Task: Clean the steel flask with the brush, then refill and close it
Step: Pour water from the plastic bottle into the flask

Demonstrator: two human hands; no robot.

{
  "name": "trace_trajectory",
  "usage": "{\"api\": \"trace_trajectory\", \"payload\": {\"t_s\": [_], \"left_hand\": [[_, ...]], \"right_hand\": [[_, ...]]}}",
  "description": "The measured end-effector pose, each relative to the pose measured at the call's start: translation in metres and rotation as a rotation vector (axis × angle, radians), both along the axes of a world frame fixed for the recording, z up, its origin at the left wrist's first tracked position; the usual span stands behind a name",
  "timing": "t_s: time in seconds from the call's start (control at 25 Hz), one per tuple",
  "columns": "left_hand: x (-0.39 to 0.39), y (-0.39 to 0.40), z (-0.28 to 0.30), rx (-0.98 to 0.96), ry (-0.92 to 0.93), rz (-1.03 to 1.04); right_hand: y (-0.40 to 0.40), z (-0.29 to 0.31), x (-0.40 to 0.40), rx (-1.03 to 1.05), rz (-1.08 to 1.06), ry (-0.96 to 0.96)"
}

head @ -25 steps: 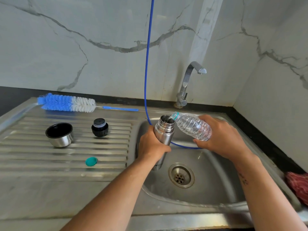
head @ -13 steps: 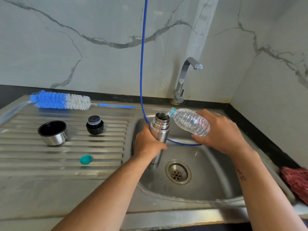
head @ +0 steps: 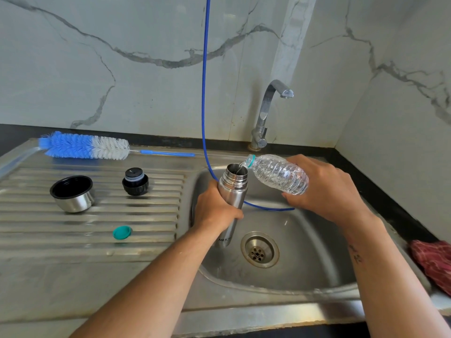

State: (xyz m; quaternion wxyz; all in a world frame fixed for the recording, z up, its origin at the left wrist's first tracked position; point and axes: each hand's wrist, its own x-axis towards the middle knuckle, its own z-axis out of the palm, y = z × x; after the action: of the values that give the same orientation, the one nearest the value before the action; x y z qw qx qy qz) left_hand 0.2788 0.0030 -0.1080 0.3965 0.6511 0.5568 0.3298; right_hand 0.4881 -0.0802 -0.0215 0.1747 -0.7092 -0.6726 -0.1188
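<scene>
Flask (head: 233,191): over the sink (head: 305,252), gripped by left hand (head: 216,208); right hand (head: 327,189) wrapped round tilted bottle (head: 278,174), pouring in. Refill apparently underway. Brush (head: 84,148), stopper (head: 135,181), cup lid (head: 72,193) lay left of sink; closing remained.

Brush (head: 84,148) bristles blue then white; hose (head: 204,93) blue; small cap (head: 122,232) teal; flask (head: 233,191) plain silver; cloth (head: 432,262) mottled red; wall (head: 122,57) white marble, grey-veined; stopper (head: 135,181) black.
</scene>
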Motion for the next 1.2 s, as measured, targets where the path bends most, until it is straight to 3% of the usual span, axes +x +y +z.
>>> {"api": "trace_trajectory", "payload": {"t_s": [1.2], "left_hand": [[0.0015, -0.0080, 0.0048, -0.021, 0.004, -0.037]], "right_hand": [[0.0004, 0.0000, 0.0039, 0.022, -0.051, -0.018]]}}
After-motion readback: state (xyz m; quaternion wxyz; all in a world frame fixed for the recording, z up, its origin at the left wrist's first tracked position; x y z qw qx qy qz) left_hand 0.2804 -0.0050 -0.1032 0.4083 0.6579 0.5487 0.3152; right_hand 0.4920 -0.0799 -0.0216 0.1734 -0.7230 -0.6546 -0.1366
